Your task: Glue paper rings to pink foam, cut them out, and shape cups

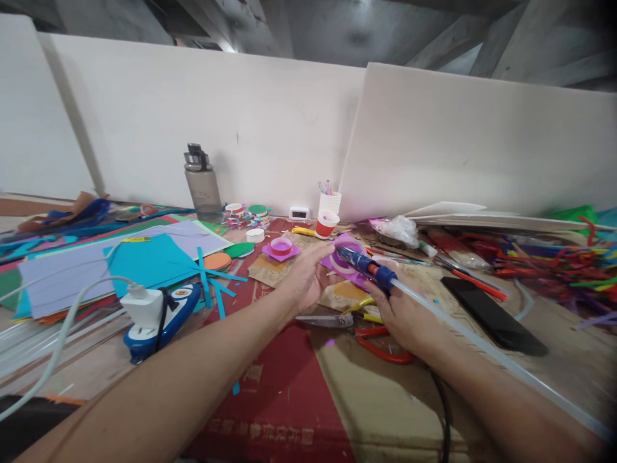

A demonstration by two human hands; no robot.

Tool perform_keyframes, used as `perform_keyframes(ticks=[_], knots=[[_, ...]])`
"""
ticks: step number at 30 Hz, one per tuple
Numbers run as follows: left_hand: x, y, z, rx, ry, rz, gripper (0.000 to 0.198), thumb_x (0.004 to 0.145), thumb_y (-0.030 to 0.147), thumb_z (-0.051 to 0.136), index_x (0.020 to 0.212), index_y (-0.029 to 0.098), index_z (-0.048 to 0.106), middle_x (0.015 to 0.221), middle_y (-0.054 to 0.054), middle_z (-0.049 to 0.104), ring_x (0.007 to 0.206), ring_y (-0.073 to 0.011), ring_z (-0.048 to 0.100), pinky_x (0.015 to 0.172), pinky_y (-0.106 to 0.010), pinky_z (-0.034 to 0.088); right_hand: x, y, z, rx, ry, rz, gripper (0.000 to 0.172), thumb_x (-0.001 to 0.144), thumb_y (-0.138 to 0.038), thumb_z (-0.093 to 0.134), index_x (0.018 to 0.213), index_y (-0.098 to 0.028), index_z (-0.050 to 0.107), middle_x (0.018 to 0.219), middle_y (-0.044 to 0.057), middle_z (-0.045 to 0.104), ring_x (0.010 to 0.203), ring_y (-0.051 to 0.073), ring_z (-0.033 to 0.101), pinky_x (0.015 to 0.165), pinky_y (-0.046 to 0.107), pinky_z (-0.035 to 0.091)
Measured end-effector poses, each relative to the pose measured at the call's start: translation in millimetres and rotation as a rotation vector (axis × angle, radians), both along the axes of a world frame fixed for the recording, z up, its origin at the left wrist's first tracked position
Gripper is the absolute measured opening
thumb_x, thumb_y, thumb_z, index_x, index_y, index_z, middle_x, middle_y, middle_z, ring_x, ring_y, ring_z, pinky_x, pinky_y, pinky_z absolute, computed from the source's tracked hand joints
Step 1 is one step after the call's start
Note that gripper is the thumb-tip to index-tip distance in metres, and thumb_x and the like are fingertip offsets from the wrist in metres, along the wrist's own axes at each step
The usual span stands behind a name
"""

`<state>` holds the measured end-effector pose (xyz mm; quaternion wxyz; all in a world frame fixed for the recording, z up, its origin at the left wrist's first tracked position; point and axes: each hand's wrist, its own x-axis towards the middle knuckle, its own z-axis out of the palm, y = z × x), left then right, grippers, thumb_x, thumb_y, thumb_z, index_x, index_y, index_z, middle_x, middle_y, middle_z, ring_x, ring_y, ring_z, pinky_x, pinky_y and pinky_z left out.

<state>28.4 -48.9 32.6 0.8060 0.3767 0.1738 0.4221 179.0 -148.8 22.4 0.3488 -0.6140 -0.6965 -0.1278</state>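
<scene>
My right hand (398, 315) is wrapped round a blue hot glue gun (364, 262), with a long translucent glue stick (450, 321) running out of its back. The gun's nozzle end lies over a purple paper piece (357, 278) that carries a round ring. At that piece's left edge, my left hand (308, 276) is closed on it, its fingertips partly hidden. Under the hands lie scissors (328, 321) with open metal blades and red handles (380, 347). Farther left sits a similar purple paper square with a pink-red ring (281, 247).
Colored paper sheets (149, 260) and a blue power strip (166, 321) lie left. A water bottle (201, 183), paper cups (326, 224) and a small clock (299, 213) stand behind. A phone (491, 315) and colorful pipe cleaners (544, 263) are right. A black cable (443, 411) runs near my right forearm.
</scene>
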Motion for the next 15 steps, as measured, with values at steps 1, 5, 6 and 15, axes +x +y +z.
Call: perform_keyframes(ticks=[1, 5, 6, 15], knots=[[0.4, 0.2, -0.1, 0.002, 0.009, 0.011, 0.011, 0.076, 0.019, 0.063, 0.086, 0.015, 0.065, 0.082, -0.004, 0.069, 0.067, -0.0132, 0.062, 0.068, -0.030, 0.054, 0.6, 0.4, -0.9, 0.007, -0.006, -0.005, 0.026, 0.090, -0.034, 0.042, 0.106, -0.018, 0.054, 0.101, 0.012, 0.067, 0.088, 0.025, 0.064, 0.074, 0.036, 0.051], [1.5, 0.7, -1.8, 0.031, 0.036, 0.035, 0.011, 0.078, 0.019, 0.063, 0.087, 0.014, 0.066, 0.082, -0.004, 0.069, 0.064, -0.0114, 0.061, 0.063, -0.026, 0.053, 2.2, 1.5, -3.7, 0.024, -0.015, 0.017, 0.028, 0.091, -0.034, 0.042, 0.111, -0.019, 0.052, 0.106, 0.011, 0.066, 0.093, 0.024, 0.063, 0.078, 0.036, 0.051], [1.6, 0.8, -2.3, 0.037, 0.033, 0.030, 0.010, 0.078, 0.018, 0.063, 0.087, 0.014, 0.066, 0.082, -0.004, 0.069, 0.064, -0.0109, 0.061, 0.063, -0.025, 0.053, 2.3, 1.5, -3.9, 0.026, -0.013, 0.028, 0.028, 0.091, -0.034, 0.042, 0.112, -0.019, 0.053, 0.106, 0.011, 0.066, 0.093, 0.024, 0.063, 0.079, 0.036, 0.051], [2.7, 0.0, -6.9, 0.070, 0.007, 0.025, 0.015, 0.080, 0.017, 0.062, 0.094, 0.013, 0.066, 0.084, -0.005, 0.068, 0.069, -0.0117, 0.062, 0.063, -0.024, 0.054, -0.1, 1.6, -1.0, 0.064, -0.007, -0.058, 0.030, 0.090, -0.038, 0.044, 0.109, -0.018, 0.057, 0.098, 0.011, 0.068, 0.086, 0.024, 0.065, 0.071, 0.034, 0.051]])
